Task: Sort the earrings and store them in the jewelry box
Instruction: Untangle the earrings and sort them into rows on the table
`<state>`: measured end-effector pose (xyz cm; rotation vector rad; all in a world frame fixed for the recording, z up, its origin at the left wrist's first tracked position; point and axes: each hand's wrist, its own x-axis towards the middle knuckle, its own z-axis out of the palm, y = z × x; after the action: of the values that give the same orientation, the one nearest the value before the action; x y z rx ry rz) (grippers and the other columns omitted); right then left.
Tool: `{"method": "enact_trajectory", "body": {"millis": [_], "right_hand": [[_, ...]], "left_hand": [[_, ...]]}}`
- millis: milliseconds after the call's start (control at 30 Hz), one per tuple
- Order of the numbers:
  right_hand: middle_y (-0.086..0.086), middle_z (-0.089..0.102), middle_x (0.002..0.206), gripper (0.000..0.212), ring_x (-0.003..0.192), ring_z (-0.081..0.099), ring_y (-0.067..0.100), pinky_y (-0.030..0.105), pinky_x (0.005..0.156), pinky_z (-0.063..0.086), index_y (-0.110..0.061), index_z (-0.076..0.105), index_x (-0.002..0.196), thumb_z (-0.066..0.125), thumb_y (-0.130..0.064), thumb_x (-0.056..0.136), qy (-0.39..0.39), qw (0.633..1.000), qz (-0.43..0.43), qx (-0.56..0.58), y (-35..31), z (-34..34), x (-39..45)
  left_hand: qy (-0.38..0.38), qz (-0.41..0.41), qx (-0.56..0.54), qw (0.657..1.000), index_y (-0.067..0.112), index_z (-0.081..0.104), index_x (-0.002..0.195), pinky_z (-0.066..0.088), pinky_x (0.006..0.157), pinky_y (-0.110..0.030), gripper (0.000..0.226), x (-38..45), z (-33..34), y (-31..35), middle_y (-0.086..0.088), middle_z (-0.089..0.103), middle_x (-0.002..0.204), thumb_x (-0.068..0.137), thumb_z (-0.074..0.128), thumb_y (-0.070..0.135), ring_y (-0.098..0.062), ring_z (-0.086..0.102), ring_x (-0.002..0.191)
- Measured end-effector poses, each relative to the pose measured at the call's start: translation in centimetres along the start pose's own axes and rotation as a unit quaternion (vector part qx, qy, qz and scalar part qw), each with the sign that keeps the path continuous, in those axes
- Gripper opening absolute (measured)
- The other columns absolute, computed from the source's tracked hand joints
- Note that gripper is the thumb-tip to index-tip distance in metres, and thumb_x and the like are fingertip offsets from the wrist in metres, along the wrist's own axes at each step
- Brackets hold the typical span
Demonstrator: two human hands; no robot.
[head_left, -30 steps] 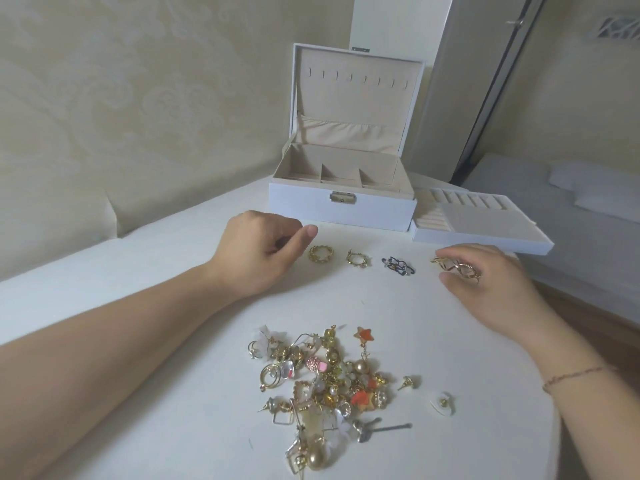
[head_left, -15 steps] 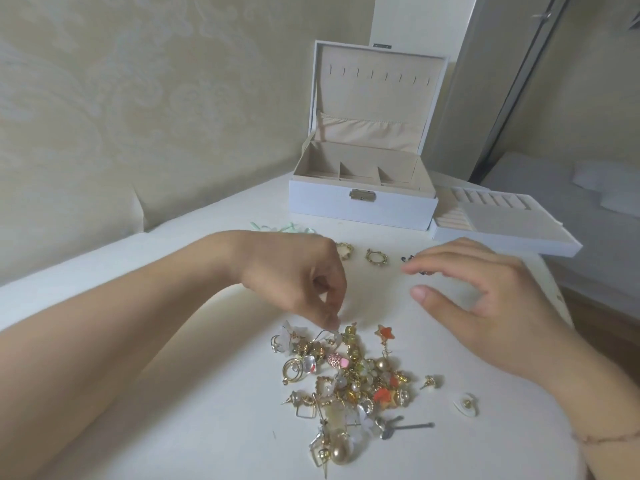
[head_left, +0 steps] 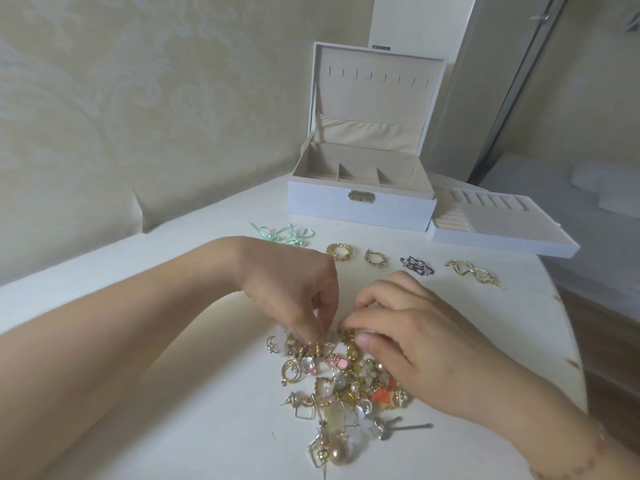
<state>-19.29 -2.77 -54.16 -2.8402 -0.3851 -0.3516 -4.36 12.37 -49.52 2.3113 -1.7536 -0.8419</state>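
Both hands dig into the top of the earring pile (head_left: 341, 382) on the table (head_left: 194, 427): the left hand (head_left: 294, 289) has its fingers curled down, pinching at a gold piece, and the right hand (head_left: 415, 337) is curled likewise with its fingertips in the heap, though I cannot tell what either has actually caught. The earrings look light, small, stiff and prone to tangle by hooks and posts, so each is best pinched by its body and lifted slowly free. A few sorted pairs (head_left: 375, 258) lie in a row before the open box (head_left: 360, 206).

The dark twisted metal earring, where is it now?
In the head view, the dark twisted metal earring lies right of centre in the sorted row, between a small gold hoop and a gold wavy earring.
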Motion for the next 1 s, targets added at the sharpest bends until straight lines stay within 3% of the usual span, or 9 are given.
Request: {"method": "enact_trajectory", "body": {"millis": [300,433,533,667,800,900,1000], "right_hand": [[-0.018,0.061,0.082,0.011,0.096,0.053,0.009,0.026,0.082,0.044,-0.030,0.069,0.081,0.062,-0.034,0.087,-0.082,0.992,-0.026,0.091,0.2,-1.9,-0.8],[-0.016,0.062,0.074,0.022,0.083,0.057,0.009,0.032,0.072,0.048,-0.033,0.065,0.073,0.058,-0.050,0.085,0.027,0.988,0.049,0.143,0.3,-1.4,-0.3],[-0.017,0.064,0.080,0.009,0.085,0.058,0.007,0.031,0.074,0.049,-0.034,0.071,0.083,0.066,-0.041,0.085,0.033,0.985,0.067,0.155,0.3,-1.1,0.1],[-0.015,0.060,0.081,0.011,0.083,0.055,0.006,0.026,0.071,0.047,-0.035,0.073,0.095,0.065,-0.033,0.087,-0.008,0.989,0.025,0.147,-0.2,-0.9,0.6],[-0.017,0.056,0.087,0.015,0.075,0.041,0.000,0.032,0.059,0.047,-0.038,0.074,0.097,0.062,-0.032,0.090,-0.011,0.994,-0.087,0.069,-0.7,0.1,1.3],[-0.016,0.054,0.089,0.011,0.075,0.033,0.000,0.032,0.054,0.045,-0.038,0.074,0.090,0.063,-0.034,0.089,-0.013,0.994,-0.100,0.034,-0.7,0.3,1.4],[-0.017,0.052,0.089,0.004,0.077,0.033,-0.001,0.028,0.053,0.040,-0.036,0.069,0.081,0.068,-0.033,0.084,-0.011,0.995,-0.096,0.005,-0.9,0.1,1.3]], "left_hand": [[0.009,0.020,-0.083,0.996,0.013,0.063,0.069,0.029,0.050,-0.024,0.009,-0.6,-0.5,-0.9,0.009,0.035,0.047,0.078,0.064,0.016,-0.012,0.032,0.047],[0.023,0.040,-0.103,0.994,0.009,0.062,0.070,0.028,0.052,-0.027,0.012,-0.4,-0.5,-1.0,0.008,0.034,0.050,0.081,0.064,0.012,-0.014,0.031,0.049],[0.042,0.056,-0.130,0.989,0.009,0.060,0.068,0.027,0.053,-0.027,0.011,-0.5,-0.7,-1.2,0.007,0.035,0.052,0.079,0.061,0.012,-0.015,0.030,0.052],[0.104,0.065,-0.219,0.968,0.018,0.057,0.061,0.029,0.054,-0.021,0.022,-0.4,-0.8,-2.0,0.009,0.042,0.055,0.080,0.056,0.006,-0.008,0.034,0.054],[0.186,0.056,-0.288,0.938,0.017,0.056,0.057,0.021,0.050,-0.023,0.021,0.0,-1.0,-2.6,-0.007,0.032,0.058,0.076,0.056,0.009,-0.017,0.023,0.055],[0.195,0.067,-0.300,0.931,0.022,0.057,0.054,0.018,0.051,-0.025,0.026,0.1,-1.1,-2.5,-0.008,0.029,0.060,0.077,0.057,0.010,-0.020,0.019,0.057],[0.187,0.070,-0.297,0.934,0.021,0.057,0.056,0.021,0.050,-0.021,0.025,0.3,-0.8,-2.5,0.002,0.034,0.055,0.077,0.057,0.008,-0.015,0.023,0.054]]}}
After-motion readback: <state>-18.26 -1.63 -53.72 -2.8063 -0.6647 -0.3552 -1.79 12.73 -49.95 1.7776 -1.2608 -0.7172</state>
